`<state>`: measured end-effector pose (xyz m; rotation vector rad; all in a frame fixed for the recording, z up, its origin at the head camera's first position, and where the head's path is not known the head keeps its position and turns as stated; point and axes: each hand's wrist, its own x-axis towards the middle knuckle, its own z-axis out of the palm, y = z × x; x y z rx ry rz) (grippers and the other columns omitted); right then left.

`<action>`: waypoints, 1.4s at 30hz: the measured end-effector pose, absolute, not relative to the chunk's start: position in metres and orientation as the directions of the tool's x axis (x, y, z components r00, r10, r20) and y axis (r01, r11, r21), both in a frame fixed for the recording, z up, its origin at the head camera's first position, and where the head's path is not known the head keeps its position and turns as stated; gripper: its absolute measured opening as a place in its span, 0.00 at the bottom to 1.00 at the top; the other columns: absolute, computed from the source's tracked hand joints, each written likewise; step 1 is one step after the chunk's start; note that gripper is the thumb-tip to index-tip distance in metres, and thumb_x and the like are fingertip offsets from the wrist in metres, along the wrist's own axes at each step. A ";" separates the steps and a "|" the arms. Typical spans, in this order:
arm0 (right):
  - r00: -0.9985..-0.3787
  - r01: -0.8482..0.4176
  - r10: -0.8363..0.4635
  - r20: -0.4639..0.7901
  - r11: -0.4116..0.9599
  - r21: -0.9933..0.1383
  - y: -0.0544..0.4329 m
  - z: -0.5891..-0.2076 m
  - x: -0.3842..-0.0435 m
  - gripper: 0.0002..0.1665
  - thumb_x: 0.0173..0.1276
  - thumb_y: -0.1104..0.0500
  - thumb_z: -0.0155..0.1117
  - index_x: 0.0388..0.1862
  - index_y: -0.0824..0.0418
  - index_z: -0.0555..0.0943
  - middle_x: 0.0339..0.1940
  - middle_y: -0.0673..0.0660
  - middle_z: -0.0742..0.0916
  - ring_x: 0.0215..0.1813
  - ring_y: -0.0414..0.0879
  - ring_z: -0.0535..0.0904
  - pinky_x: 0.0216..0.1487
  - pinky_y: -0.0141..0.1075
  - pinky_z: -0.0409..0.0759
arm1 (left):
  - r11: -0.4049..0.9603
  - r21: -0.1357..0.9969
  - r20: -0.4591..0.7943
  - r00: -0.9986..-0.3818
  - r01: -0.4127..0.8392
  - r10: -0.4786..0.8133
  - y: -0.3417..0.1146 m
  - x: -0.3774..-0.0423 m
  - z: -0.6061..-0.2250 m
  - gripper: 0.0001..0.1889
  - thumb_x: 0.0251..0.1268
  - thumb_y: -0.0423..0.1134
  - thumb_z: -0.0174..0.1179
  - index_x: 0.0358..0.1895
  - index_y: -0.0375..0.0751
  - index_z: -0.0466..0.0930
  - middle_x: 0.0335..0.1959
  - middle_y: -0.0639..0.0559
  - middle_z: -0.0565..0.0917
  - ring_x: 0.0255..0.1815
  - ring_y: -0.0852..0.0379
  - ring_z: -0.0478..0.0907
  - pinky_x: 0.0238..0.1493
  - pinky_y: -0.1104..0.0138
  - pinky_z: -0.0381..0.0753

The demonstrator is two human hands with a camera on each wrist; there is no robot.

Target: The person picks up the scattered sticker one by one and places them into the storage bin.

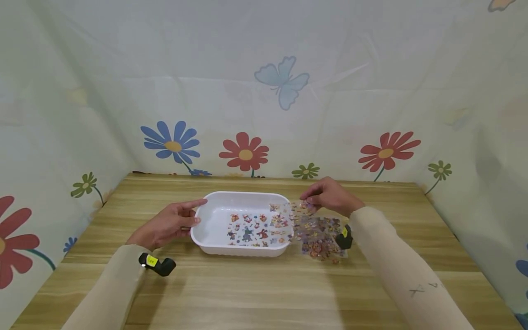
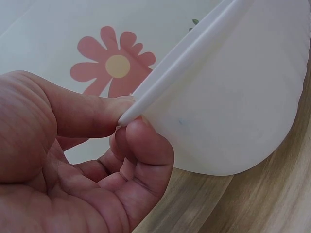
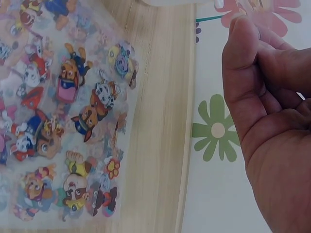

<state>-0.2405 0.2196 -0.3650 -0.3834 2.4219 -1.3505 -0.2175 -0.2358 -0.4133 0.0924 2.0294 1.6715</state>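
Observation:
A white plastic tray [image 1: 239, 250] with rounded corners stands on the table. My left hand [image 1: 171, 222] pinches its left rim between thumb and fingers, seen close in the left wrist view on the tray wall [image 2: 233, 102]. Inside the tray lies a clear sticker sheet [image 1: 247, 233] printed with small cartoon figures. My right hand [image 1: 333, 198] pinches the corner of another clear sticker sheet [image 1: 282, 222], which overlaps the tray's right rim. Below that hand, more sticker sheets [image 1: 323, 250] are piled on the table; in the right wrist view the pile [image 3: 73, 121] shows cartoon dogs.
The wood-grain table [image 1: 255, 293] extends on both sides of the tray. Behind it and at both sides hangs a pale cloth [image 1: 206, 82] with printed flowers and a butterfly. A black wrist camera [image 1: 162, 266] is strapped on the left sleeve, another [image 1: 344, 237] on the right.

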 end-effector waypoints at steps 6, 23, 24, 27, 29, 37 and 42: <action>-0.904 -0.082 -0.400 -0.148 0.504 -0.860 0.214 -0.365 -0.242 0.16 0.73 0.73 0.58 0.55 0.77 0.84 0.43 0.66 0.90 0.35 0.43 0.86 0.44 0.37 0.89 | 0.243 0.934 -0.337 -0.870 -0.261 0.361 -0.236 -0.217 -0.413 0.37 0.75 0.32 0.61 0.83 0.48 0.58 0.50 0.45 0.75 0.49 0.50 0.79 0.49 0.65 0.89; -0.902 -0.063 -0.396 -0.170 0.510 -0.858 0.196 -0.360 -0.247 0.14 0.73 0.73 0.60 0.53 0.75 0.85 0.49 0.70 0.89 0.35 0.42 0.87 0.43 0.36 0.90 | 0.261 0.930 -0.343 -0.869 -0.259 0.358 -0.234 -0.217 -0.411 0.37 0.75 0.33 0.62 0.83 0.49 0.58 0.51 0.44 0.74 0.51 0.47 0.78 0.52 0.63 0.89; -0.901 -0.065 -0.398 -0.170 0.514 -0.856 0.194 -0.360 -0.247 0.14 0.73 0.73 0.60 0.53 0.75 0.86 0.50 0.70 0.89 0.35 0.42 0.87 0.44 0.36 0.90 | 0.262 0.930 -0.343 -0.869 -0.259 0.357 -0.234 -0.217 -0.411 0.37 0.75 0.33 0.62 0.83 0.49 0.58 0.51 0.44 0.74 0.51 0.47 0.78 0.52 0.63 0.89; -0.896 -0.076 -0.410 -0.167 0.515 -0.854 0.189 -0.358 -0.248 0.13 0.72 0.74 0.61 0.53 0.75 0.86 0.49 0.70 0.89 0.35 0.42 0.87 0.44 0.36 0.90 | 0.261 0.929 -0.345 -0.868 -0.263 0.356 -0.234 -0.217 -0.411 0.37 0.75 0.33 0.61 0.83 0.49 0.58 0.51 0.44 0.74 0.51 0.48 0.78 0.52 0.63 0.88; -0.893 -0.079 -0.418 -0.169 0.515 -0.854 0.185 -0.356 -0.247 0.14 0.72 0.74 0.61 0.53 0.75 0.86 0.49 0.70 0.90 0.35 0.42 0.87 0.45 0.36 0.90 | 0.260 0.929 -0.347 -0.868 -0.265 0.355 -0.234 -0.217 -0.411 0.37 0.75 0.33 0.61 0.83 0.49 0.58 0.51 0.44 0.74 0.51 0.48 0.78 0.52 0.63 0.88; -0.881 -0.066 -0.434 -0.187 0.506 -0.860 0.171 -0.352 -0.249 0.13 0.72 0.74 0.62 0.53 0.75 0.86 0.48 0.69 0.91 0.34 0.42 0.88 0.45 0.37 0.90 | 0.254 0.931 -0.343 -0.868 -0.262 0.358 -0.234 -0.216 -0.410 0.37 0.75 0.31 0.61 0.83 0.48 0.58 0.49 0.45 0.74 0.51 0.47 0.78 0.51 0.63 0.89; -0.875 -0.063 -0.439 -0.201 0.517 -0.854 0.160 -0.353 -0.252 0.14 0.71 0.74 0.62 0.53 0.74 0.86 0.48 0.68 0.91 0.35 0.42 0.88 0.45 0.37 0.90 | 0.260 0.928 -0.347 -0.869 -0.265 0.353 -0.234 -0.216 -0.409 0.37 0.75 0.32 0.61 0.83 0.48 0.59 0.49 0.45 0.74 0.51 0.47 0.78 0.51 0.63 0.89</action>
